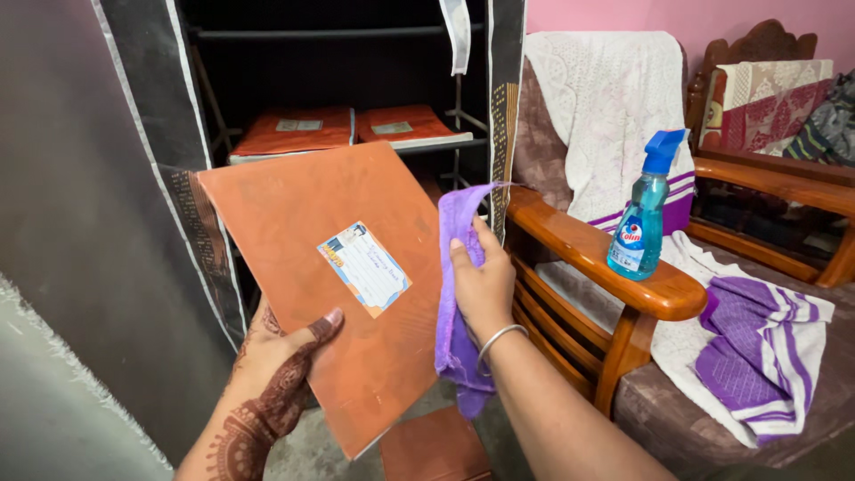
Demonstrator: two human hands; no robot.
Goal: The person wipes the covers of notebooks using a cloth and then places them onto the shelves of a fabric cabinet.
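Purple microfibre cloth is gripped in the right hand, touching the right edge of an orange-brown notebook. Left hand clasps that notebook's lower edge, tilted, before a fabric wardrobe shelf.

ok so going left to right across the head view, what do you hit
left hand → brown covered notebook → purple cloth held by the right hand → wooden armrest → blue spray bottle → purple-and-white towel on the chair seat
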